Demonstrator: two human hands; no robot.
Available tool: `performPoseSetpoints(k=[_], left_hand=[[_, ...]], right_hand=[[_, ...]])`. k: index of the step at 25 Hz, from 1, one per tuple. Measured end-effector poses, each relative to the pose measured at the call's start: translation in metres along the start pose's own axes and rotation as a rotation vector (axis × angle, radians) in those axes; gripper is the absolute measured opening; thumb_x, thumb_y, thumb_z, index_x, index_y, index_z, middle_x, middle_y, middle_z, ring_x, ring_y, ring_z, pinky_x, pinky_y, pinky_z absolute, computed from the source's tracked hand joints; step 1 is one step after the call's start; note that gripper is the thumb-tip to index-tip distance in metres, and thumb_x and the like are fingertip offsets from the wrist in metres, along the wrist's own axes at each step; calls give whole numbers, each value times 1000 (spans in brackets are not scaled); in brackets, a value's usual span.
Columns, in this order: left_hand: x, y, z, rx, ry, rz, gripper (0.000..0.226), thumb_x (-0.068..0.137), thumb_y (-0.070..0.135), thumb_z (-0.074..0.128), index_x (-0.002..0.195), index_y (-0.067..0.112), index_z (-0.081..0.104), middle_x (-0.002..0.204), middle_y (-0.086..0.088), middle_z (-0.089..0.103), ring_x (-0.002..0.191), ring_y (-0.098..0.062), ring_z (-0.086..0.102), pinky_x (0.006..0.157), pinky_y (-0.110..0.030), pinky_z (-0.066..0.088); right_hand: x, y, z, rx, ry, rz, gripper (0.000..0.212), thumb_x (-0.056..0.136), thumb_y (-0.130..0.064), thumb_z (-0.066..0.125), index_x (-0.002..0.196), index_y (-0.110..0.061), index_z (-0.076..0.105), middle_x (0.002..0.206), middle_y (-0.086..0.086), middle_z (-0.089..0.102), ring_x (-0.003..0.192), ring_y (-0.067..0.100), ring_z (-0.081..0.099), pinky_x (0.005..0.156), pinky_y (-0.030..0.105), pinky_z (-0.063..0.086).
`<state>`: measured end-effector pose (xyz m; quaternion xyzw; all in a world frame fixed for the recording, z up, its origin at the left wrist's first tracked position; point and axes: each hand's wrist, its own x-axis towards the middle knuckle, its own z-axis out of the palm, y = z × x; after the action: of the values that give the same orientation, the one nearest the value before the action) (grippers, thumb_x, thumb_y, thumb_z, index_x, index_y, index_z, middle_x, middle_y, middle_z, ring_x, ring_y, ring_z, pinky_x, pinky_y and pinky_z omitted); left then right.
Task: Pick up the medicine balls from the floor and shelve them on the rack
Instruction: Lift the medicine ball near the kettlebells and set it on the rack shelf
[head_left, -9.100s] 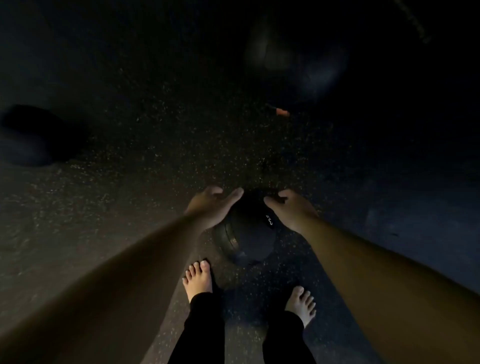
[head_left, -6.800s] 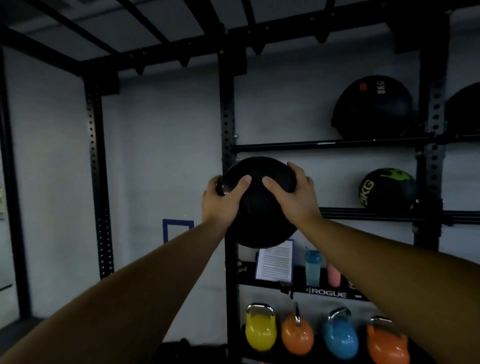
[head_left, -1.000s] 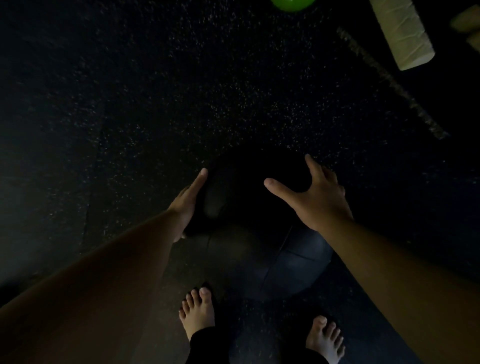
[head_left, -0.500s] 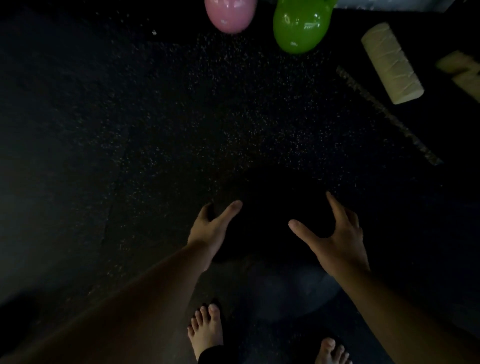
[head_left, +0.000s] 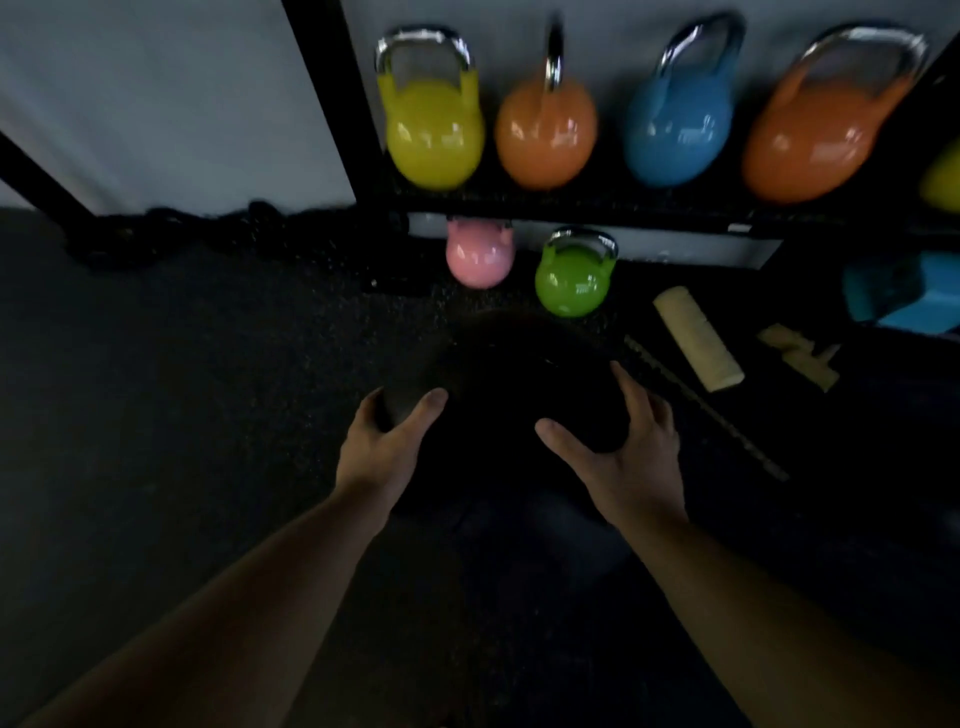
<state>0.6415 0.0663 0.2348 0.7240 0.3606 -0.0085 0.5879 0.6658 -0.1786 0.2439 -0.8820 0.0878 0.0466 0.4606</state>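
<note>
Left hand (head_left: 387, 447) and right hand (head_left: 631, 457) clasp the medicine ball (head_left: 511, 395) at nine and three o'clock; advise lifting level, clearing the green kettlebell (head_left: 571, 283) at twelve.

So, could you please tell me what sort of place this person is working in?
Most likely a gym or weight room. Coloured kettlebells such as the yellow kettlebell with a steel handle sit on a black metal storage rack, the speckled black rubber floor suits weights, and both hands grip a large black medicine ball.
</note>
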Motion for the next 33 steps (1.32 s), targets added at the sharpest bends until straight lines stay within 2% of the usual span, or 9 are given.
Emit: performPoseSetpoints(k=[4,8,12,17,19,23,25,27,33], left_hand=[[-27,165,-62,-30,35,214,90,54,91,70,129,41,66,114,13,73,106,-19,71,88,-39,59],[-72,349,-132,-67,74,454,58,54,88,69,94,46,68,95,22,72,92,-7,69,75,-27,52],[-132,506,-195,-110,70,688,61,55,89,69,100,48,65,96,29,66,88,-6,64,84,-30,50],[-216,642,-251,-200,45,931,72,57,89,73,118,51,64,100,28,67,91,3,62,77,-25,50],[-240,686,-259,-228,43,996,67,56,88,74,110,51,64,102,25,69,95,-2,66,76,-27,54],[-248,752,-248,-277,-5,1049,67,50,89,79,107,54,66,114,19,72,108,-15,71,97,-41,59],[-232,783,-229,-292,-28,1059,83,50,88,79,122,49,68,120,14,72,111,-18,71,101,-44,58],[-206,817,-201,-285,-45,1058,98,51,87,81,136,40,66,123,10,73,112,-19,71,100,-44,59],[-69,926,-97,-272,-44,986,93,51,84,76,129,34,68,124,1,75,107,-22,73,94,-41,60]], right_hand=[[11,-153,-66,95,90,-151,119,50,-92,67,155,-49,30,159,3,33,145,35,34,112,60,40],[11,-323,-150,220,220,-342,123,48,-98,64,156,-46,34,157,5,37,144,35,39,116,55,38],[-5,-469,-231,318,363,-521,122,48,-98,64,155,-44,37,154,5,43,142,35,44,115,57,41],[-37,-596,-324,357,517,-710,116,53,-94,67,154,-46,37,153,5,42,142,33,42,115,57,39],[-41,-633,-358,376,575,-772,115,52,-96,66,152,-47,38,152,6,41,141,33,43,115,53,40],[-18,-677,-408,372,687,-868,118,50,-101,60,152,-47,35,149,6,43,139,33,45,115,54,39],[14,-690,-427,358,713,-877,117,50,-103,58,152,-50,32,150,6,43,139,33,45,115,56,38],[59,-697,-442,370,706,-866,115,50,-104,57,150,-54,30,151,6,42,140,33,43,115,59,37],[264,-731,-463,393,633,-836,108,55,-100,60,148,-53,32,150,3,44,138,33,46,112,62,39]])
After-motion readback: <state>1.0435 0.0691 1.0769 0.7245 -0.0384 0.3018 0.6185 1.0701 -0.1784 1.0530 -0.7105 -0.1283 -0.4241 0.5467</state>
